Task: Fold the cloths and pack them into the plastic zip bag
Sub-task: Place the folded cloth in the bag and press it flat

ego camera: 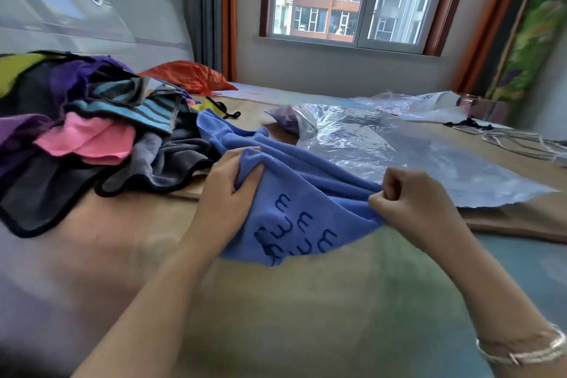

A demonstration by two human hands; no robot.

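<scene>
At the far left a heap of cloths (76, 132) lies on the bed (306, 316), mixed in colour: purple, yellow, a striped blue-and-grey piece, a pink cloth (87, 140) on top toward the front, and a dark grey cloth (159, 167) with black edging spilling toward the middle. Behind the heap an orange cloth (190, 75) sits near the curtain.

Next comes the left hand (228, 190), its fingers (227, 157) curled over the upper edge of the blue cloth (306, 193), with the thumb pressed against the cloth's front face, so a bunched fold of fabric sits between thumb and fingers. The blue cloth stretches from the heap's edge across to the other hand; its lower part hangs slack onto the bed and shows dark blue lettering.

The right hand (411, 196) is closed into a fist on the cloth's right edge, the fabric gathered inside the curled fingers (395, 181) and drawn taut between the two hands. A silver bracelet (521, 350) circles the right wrist.

Beyond and to the right of the hands the plastic zip bag (399, 144) lies flat and crinkled on the bed, just behind the blue cloth, with something purple showing at its far-left end. Farther right lie another clear bag (423, 104) and some pale cords (518, 140).
</scene>
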